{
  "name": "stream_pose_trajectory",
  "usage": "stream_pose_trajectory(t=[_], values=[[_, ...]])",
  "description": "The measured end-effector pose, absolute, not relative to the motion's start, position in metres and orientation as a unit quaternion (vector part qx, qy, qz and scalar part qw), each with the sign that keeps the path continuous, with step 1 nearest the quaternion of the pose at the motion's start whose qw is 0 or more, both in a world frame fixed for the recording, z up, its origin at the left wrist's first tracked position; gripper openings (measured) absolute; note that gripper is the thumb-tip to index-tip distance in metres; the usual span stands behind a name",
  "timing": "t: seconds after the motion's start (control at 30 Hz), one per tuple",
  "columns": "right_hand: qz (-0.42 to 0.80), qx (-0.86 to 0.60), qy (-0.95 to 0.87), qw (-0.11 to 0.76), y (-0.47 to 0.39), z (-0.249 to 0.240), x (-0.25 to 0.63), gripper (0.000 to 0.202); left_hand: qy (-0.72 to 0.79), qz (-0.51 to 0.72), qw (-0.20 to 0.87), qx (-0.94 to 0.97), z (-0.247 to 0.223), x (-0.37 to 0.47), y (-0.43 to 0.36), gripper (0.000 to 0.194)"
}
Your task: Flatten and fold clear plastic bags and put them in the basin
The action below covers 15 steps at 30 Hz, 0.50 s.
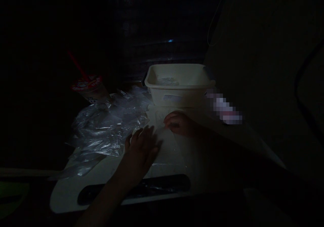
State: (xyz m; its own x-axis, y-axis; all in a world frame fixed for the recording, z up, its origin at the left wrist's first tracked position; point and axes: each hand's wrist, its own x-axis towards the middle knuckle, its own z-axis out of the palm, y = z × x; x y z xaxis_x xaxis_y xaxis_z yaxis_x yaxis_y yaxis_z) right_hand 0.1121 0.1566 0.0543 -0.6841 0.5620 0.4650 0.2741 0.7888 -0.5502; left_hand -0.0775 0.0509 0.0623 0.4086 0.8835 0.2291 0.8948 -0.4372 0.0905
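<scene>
The light is very dim. My left hand [141, 147] lies over the pale board [65, 190] with its fingers spread, next to a clear plastic bag [168, 154] that lies flat on it. Just beyond and to the right, my right hand [181, 124] has its fingers curled in a pinch at what looks like the upper part of this bag. The fingertips are dark, so the exact grip is hard to see. A loose heap of clear plastic bags [101, 129] spreads to the left of my left hand.
A cream plastic bin [177, 97] with some clear plastic inside stands behind my hands. At the back left is a lidded drink cup [95, 90] with a red straw [77, 65]. A dark handle slot [174, 183] runs along the board's front edge. A blurred-out item [225, 108] lies right of the bin.
</scene>
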Motion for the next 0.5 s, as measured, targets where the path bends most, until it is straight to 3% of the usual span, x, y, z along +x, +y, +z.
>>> stream_pose_trajectory(t=[0.13,0.5], values=[[0.173,-0.251,-0.900,0.312,0.155,0.049,0.118,0.013,-0.554,-0.114,0.010,-0.824,0.067,-0.077,0.056,0.040],[0.169,-0.305,-0.886,0.305,0.148,0.041,0.128,0.010,-0.523,-0.038,0.026,-0.851,0.058,-0.074,0.057,0.047]])
